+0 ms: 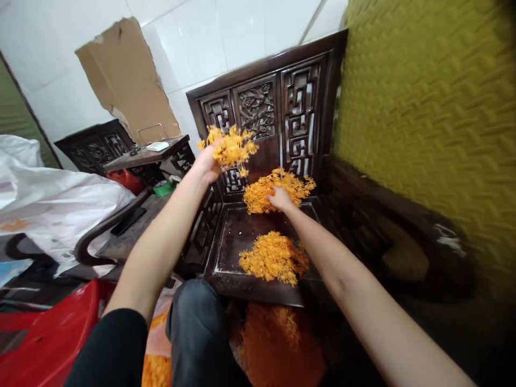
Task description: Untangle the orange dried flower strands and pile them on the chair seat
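Containers first. White bag point(60, 199) slumped at far left, bulky and creased; a faint orange patch shows low on its side, contents otherwise hidden. Pinkish sheet or bag point(160, 336) at the lower edge, left of the person's knee point(197, 309), with loose orange pieces point(157, 370) above and below its visible part; whether they lie inside it, cannot tell. Under the front of the seat, a reddish-orange mass point(282, 349) in shadow, stringy orange bits along its top; bag or open vessel, too dark to tell. Red bag point(126, 180) below the side table, contents hidden.

The material: bright yellow-orange, frilly, thin branching sprigs with small knobbed tips, tangled into loose clumps. Two heaps lie on the dark wooden chair point(236, 223): rear heap point(296, 185) wide and spread, near the carved backrest; front heap point(270, 257) rounder, close to the seat's front edge. Bare seat shows between them.

Left hand point(208, 163) is raised before the backrest, grasping an orange bunch point(236, 146), sprigs fanning outward. Right hand point(279, 199) reaches over the seat, fingers at the rear heap; whether they grip any sprigs, cannot tell.
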{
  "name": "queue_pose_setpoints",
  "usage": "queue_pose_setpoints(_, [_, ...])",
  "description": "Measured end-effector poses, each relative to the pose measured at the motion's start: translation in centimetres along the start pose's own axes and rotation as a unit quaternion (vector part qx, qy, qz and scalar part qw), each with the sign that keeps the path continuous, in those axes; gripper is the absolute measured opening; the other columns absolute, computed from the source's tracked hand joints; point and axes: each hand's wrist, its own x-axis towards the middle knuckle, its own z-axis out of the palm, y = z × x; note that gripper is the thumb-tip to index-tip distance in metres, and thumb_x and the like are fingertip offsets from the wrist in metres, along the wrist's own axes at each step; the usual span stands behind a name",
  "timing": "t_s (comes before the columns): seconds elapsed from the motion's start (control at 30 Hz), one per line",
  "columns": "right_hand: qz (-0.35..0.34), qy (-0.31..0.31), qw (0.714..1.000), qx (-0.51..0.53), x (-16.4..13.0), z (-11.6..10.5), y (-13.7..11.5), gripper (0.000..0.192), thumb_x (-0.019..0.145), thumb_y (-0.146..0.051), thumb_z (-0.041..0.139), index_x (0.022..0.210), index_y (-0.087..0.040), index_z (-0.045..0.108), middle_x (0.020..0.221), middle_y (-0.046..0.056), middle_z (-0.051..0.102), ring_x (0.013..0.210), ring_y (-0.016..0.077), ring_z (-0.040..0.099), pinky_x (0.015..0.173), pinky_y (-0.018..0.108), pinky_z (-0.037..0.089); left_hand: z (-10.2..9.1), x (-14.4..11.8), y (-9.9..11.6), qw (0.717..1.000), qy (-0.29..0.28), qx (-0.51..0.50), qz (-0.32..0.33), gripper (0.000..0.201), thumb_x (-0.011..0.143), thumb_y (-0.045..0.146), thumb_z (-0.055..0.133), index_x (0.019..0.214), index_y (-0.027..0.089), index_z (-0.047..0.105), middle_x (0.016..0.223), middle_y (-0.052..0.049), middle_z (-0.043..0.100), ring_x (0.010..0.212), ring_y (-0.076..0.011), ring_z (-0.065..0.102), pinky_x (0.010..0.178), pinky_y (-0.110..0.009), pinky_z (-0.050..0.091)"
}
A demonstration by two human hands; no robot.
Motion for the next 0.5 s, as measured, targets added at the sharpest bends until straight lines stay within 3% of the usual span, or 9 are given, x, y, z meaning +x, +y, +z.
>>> queue_pose_setpoints(0.07, [0.038, 0.023, 0.999, -0.018, -1.8, -0.2, 1.2, 0.058, 0.100, -0.030, 0.049, 0.154, -0.009, 0.047, 0.156, 0.028, 0.042, 0.143, 0.0380, 0.047, 0.114, 0.051, 0.042, -0.3, -2.2, -2.9, 0.998, 0.004, -0.059, -0.033, 0.031, 0.089, 0.050, 0.060, 0.101, 0.022, 0.068, 0.101, -0.006, 0.079, 0.102, -0.0223, 0.074, 0.085, -0.035, 0.059])
queue_pose_setpoints(0.17, [0.063, 0.039, 0.996, -0.045, -4.3, -0.3, 3.0, 0.062, 0.095, -0.028, 0.057, 0.155, -0.018, 0.046, 0.165, 0.026, 0.027, 0.151, 0.0455, 0.030, 0.112, 0.066, 0.038, -0.8, -5.3, -6.8, 0.990, 0.015, -0.123, -0.061, 0.029, 0.089, 0.045, 0.059, 0.102, 0.022, 0.068, 0.099, -0.007, 0.078, 0.103, -0.0231, 0.074, 0.086, -0.036, 0.061])
queue_pose_setpoints(0.23, [0.065, 0.034, 0.996, -0.052, -5.5, -0.6, 3.9, 0.058, 0.094, -0.026, 0.057, 0.152, -0.019, 0.052, 0.159, 0.025, 0.038, 0.145, 0.0428, 0.040, 0.109, 0.061, 0.043, -1.2, -6.8, -9.0, 0.986, 0.023, -0.145, -0.073, 0.030, 0.090, 0.047, 0.056, 0.104, 0.023, 0.069, 0.103, -0.007, 0.078, 0.107, -0.0245, 0.073, 0.089, -0.039, 0.061])
queue_pose_setpoints(0.37, [0.069, 0.042, 0.995, -0.055, -6.4, -2.7, 4.8, 0.039, 0.097, -0.026, 0.050, 0.127, -0.014, 0.071, 0.127, 0.023, 0.067, 0.120, 0.0357, 0.064, 0.102, 0.048, 0.052, -1.4, -8.5, -12.3, 0.970, 0.033, -0.212, -0.110, 0.028, 0.091, 0.045, 0.050, 0.101, 0.025, 0.068, 0.105, -0.006, 0.078, 0.107, -0.0253, 0.072, 0.090, -0.042, 0.062])
queue_pose_setpoints(0.43, [0.065, 0.058, 0.995, -0.058, -6.6, -4.5, 4.4, 0.039, 0.098, -0.026, 0.046, 0.125, -0.013, 0.072, 0.121, 0.022, 0.070, 0.117, 0.0339, 0.066, 0.103, 0.046, 0.051, -1.1, -9.1, -13.0, 0.962, 0.037, -0.241, -0.122, 0.027, 0.089, 0.043, 0.052, 0.098, 0.023, 0.068, 0.100, -0.006, 0.078, 0.103, -0.0254, 0.073, 0.088, -0.042, 0.063])
queue_pose_setpoints(0.5, [0.027, 0.099, 0.994, -0.035, -7.4, -6.7, 3.1, 0.044, 0.100, -0.026, 0.042, 0.135, -0.012, 0.065, 0.130, 0.021, 0.068, 0.122, 0.0309, 0.064, 0.109, 0.044, 0.048, -0.5, -9.9, -12.9, 0.958, 0.030, -0.258, -0.125, 0.022, 0.086, 0.039, 0.058, 0.094, 0.021, 0.069, 0.093, -0.006, 0.077, 0.096, -0.0252, 0.074, 0.084, -0.041, 0.064])
